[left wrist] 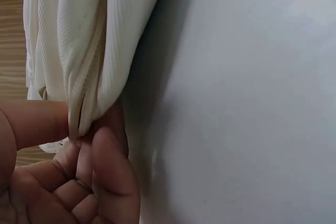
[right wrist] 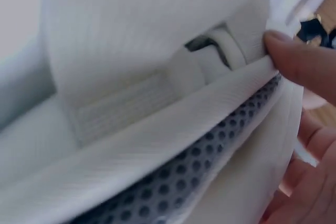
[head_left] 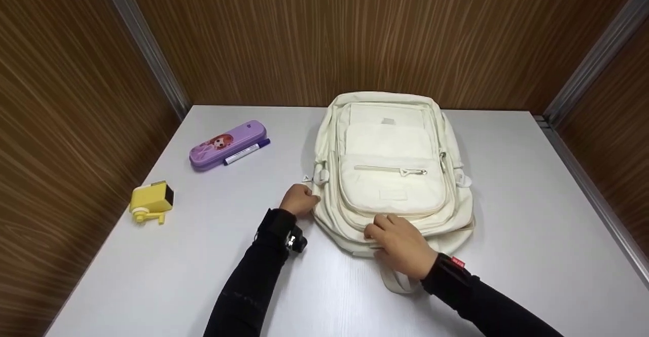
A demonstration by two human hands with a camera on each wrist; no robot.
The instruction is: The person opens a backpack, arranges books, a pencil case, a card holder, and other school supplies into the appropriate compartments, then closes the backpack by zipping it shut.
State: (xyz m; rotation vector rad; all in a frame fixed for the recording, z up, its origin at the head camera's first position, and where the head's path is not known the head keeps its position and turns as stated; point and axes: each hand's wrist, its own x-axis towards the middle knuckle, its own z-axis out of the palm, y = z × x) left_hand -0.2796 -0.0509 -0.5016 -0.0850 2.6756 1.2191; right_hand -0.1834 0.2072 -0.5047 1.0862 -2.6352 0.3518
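A cream backpack (head_left: 390, 139) lies on the table with its front pockets up. My left hand (head_left: 300, 200) is at its lower left side; in the left wrist view that hand (left wrist: 68, 182) pinches a fold of the cream fabric (left wrist: 86, 77). At the bottom edge is my right hand (head_left: 400, 246), its fingers bent over the backpack. The right wrist view has my right thumb (right wrist: 299, 61) against the edge of the fabric, with the other fingers on the far side. A buckle (right wrist: 226, 48) and dark mesh (right wrist: 184, 171) show beside it.
Left of the backpack lies a purple pencil case (head_left: 238, 142) with a girl's picture on it. A capped marker (head_left: 247, 152) lies along its near side. A yellow device with a crank (head_left: 151, 200) sits near the table's left edge. Wood-grain panels (head_left: 304, 38) surround the table.
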